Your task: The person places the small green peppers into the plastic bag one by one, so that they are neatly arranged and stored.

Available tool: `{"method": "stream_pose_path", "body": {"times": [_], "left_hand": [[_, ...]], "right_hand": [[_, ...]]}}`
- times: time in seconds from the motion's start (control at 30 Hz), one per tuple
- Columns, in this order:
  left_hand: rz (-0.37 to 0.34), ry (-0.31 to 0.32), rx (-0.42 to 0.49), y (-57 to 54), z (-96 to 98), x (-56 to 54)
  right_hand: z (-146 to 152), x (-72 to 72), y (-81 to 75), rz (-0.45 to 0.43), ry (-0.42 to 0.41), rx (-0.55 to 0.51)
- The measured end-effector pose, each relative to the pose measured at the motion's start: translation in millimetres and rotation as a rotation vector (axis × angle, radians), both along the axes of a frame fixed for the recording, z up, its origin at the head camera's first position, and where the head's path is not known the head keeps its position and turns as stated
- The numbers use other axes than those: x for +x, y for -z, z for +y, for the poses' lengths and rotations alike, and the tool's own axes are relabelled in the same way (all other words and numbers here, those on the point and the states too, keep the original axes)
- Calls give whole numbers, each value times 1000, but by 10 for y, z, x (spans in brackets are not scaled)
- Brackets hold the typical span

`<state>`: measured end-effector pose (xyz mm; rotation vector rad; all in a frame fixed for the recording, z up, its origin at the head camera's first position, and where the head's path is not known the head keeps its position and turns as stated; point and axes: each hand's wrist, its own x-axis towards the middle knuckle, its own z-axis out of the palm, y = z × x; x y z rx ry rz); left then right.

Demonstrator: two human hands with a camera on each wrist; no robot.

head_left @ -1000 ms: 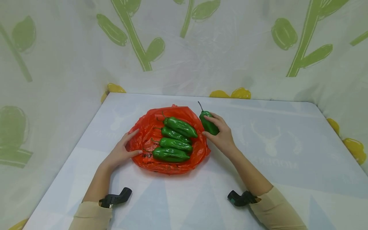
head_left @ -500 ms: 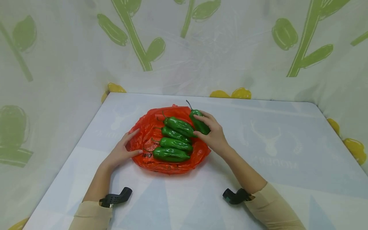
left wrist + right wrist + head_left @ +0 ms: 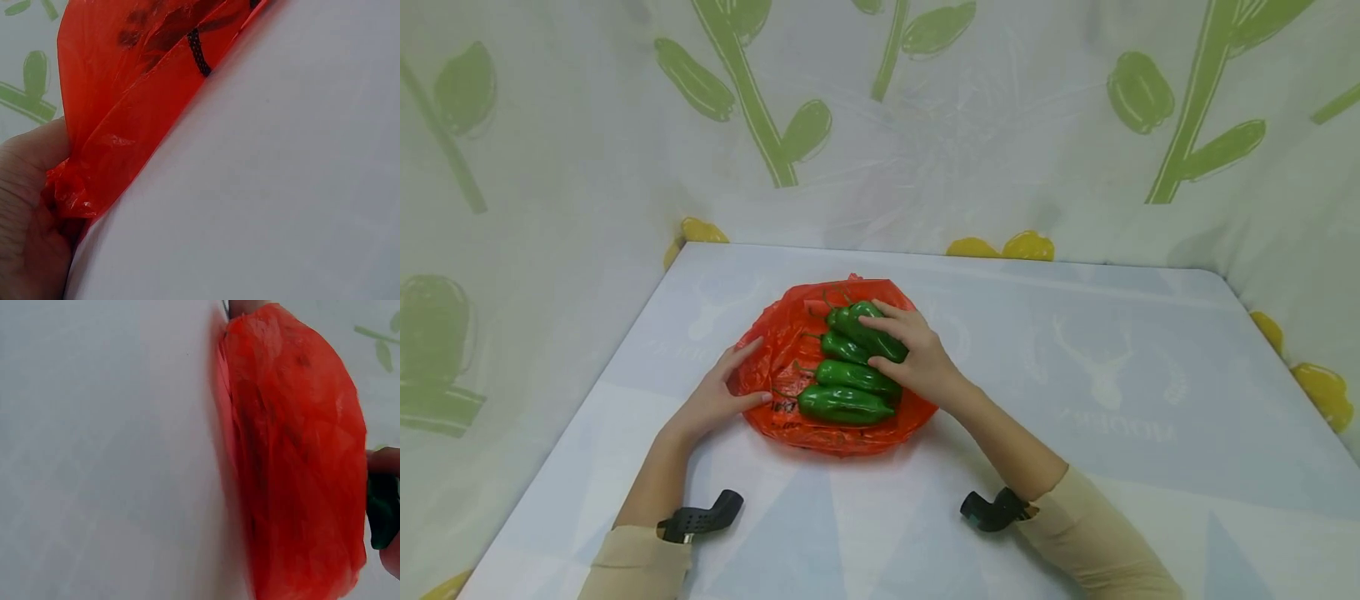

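A red plastic bag (image 3: 790,304), its mouth spread wide, lies on the table with several long green peppers (image 3: 846,405) side by side in it. My left hand (image 3: 711,400) grips the bag's left edge; in the left wrist view the red plastic (image 3: 119,125) bunches against the thumb. Over the bag's right back part, my right hand (image 3: 925,362) holds another green pepper (image 3: 877,342) between thumb and fingers, above the rearmost pepper, which it partly covers. Whether the two touch is unclear. The right wrist view shows the held pepper's dark tip (image 3: 382,509) beyond the bag's wall.
The white table (image 3: 1120,467) carries pale blue triangles and a faint deer-head print. A pale curtain (image 3: 962,167) with green leaves and stems hangs behind and beside it. Each wrist wears a black camera mount, such as the left mount (image 3: 703,518).
My right hand has moved left with the pepper, from beside the bag's right rim to over the peppers in it. My left hand and the bag have stayed in place.
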<state>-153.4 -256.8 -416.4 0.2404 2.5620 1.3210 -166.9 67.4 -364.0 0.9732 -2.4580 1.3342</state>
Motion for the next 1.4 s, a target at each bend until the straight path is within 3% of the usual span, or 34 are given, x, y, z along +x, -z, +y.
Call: {"method": "stream_pose_path", "body": {"times": [0.33,0.53,0.7,1.17,1.4], "left_hand": [[2,-18,-20,54,-41,0],[2,-31,-30,65,-67,17],[-3,-38,-32,54,-59,37],[35,-44,-16,10,-21,-14],[126,-60,-15,-85,12,-7]], "right_hand": [[-248,-21,128,27,-128,255],[-289,-27,133,-13,-121,361],[-281,-29,127,35,-97,414],[-185,1,44,186,-63,314],[-5,61,-7,243,19,256]]}}
